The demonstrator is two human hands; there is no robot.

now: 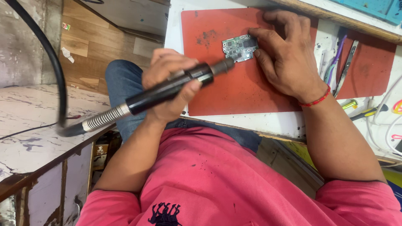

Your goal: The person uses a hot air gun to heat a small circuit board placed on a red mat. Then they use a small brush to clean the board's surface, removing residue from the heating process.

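Okay, left hand [169, 86] is wrapped in a full fist around a black hot-air handpiece [167, 88], nozzle tip aimed at the lower left edge of a small green circuit board [239, 48], touching or just shy of it, can't tell. Board lies flat on a red work mat [234, 92] on the white bench [268, 121]. Right hand [287, 56] rests on the mat, fingers spread and curled, fingertips pressing the board's right edge and top. Red thread bracelet [316, 101] on the right wrist. Handpiece has a metal spring collar [102, 119] leading into a black hose [50, 62]. Tweezers [345, 67] sit right of the mat, well apart from the board.
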